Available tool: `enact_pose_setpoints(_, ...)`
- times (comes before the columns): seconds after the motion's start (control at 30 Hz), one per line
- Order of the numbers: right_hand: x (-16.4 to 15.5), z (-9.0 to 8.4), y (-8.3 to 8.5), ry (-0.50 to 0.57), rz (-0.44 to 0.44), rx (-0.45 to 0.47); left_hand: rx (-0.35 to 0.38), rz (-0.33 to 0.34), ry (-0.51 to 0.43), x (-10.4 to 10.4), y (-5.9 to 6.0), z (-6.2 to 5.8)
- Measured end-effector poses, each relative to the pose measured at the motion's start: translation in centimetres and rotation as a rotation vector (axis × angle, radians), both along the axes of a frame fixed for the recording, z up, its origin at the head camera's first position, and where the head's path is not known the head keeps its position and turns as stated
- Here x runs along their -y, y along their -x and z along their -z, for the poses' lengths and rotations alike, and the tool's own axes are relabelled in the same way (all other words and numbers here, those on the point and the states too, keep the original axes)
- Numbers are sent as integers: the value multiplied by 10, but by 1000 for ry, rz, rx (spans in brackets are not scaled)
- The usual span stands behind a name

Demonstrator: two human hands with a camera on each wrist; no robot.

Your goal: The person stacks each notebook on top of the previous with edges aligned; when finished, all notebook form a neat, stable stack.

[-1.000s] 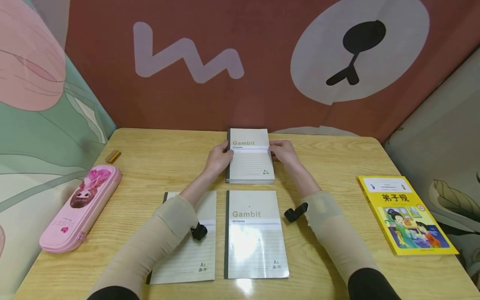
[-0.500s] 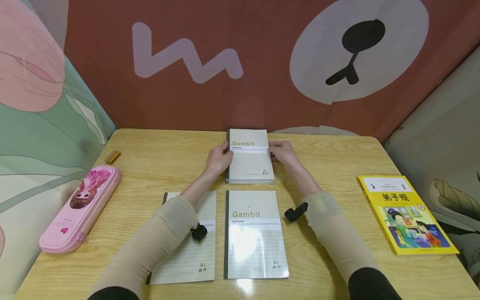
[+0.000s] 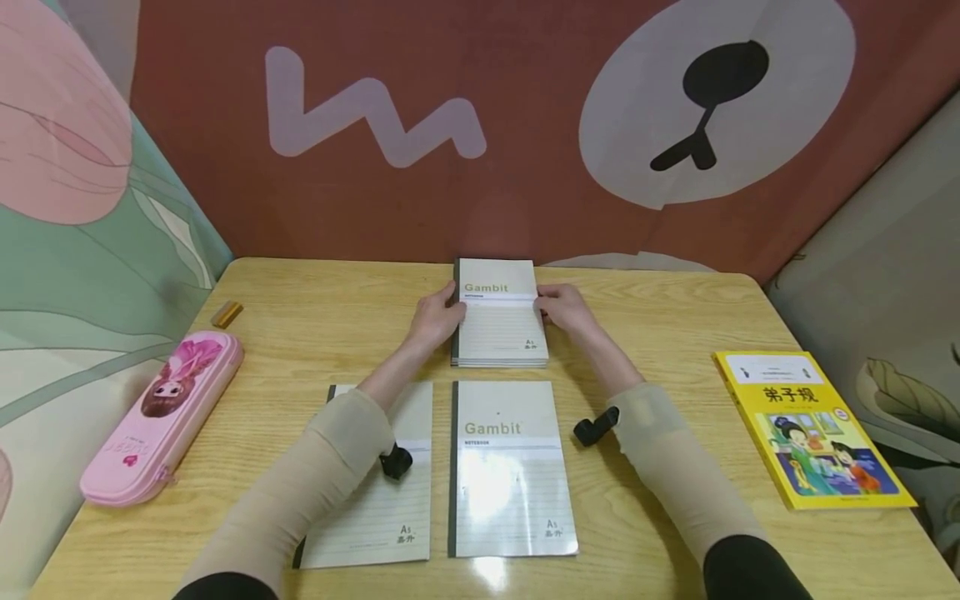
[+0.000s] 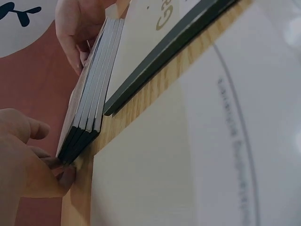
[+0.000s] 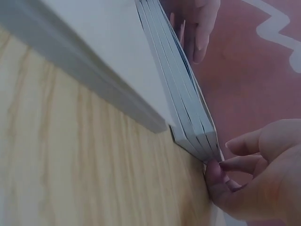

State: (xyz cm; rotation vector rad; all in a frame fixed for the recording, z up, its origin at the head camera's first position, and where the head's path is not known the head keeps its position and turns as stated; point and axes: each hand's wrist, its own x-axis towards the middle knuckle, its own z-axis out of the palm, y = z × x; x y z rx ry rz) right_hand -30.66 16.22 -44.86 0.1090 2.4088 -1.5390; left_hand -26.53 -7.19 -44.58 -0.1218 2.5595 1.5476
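Observation:
A stack of several grey "Gambit" notebooks (image 3: 498,321) lies on the wooden table (image 3: 660,317) near its far edge. My left hand (image 3: 438,315) grips the stack's spine side, and my right hand (image 3: 564,307) grips its open side. In the left wrist view curled fingers (image 4: 47,169) press the stack (image 4: 91,94) at its low corner, with the other hand (image 4: 77,28) beyond it. The right wrist view has fingertips (image 5: 221,167) pinching the stack's edge (image 5: 181,89).
Two single Gambit notebooks (image 3: 510,475) (image 3: 382,508) lie side by side under my forearms. A pink pencil case (image 3: 161,414) and a small brown block (image 3: 227,313) are at the left. A yellow picture book (image 3: 813,427) lies at the right. Padded walls enclose the table.

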Motion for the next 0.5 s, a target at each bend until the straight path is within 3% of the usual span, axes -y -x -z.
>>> enact_pose_setpoints(0.13, -9, 1, -2, 75, 13, -7, 13, 21, -41, 5, 1, -2)
enact_pose_setpoints(0.27, -23, 0, -9, 146, 3, -11, 21, 37, -58, 16, -7, -11)
enact_pose_setpoints(0.5, -47, -11, -45, 77, -69, -59, -7, 85, -30, 42, -41, -29)
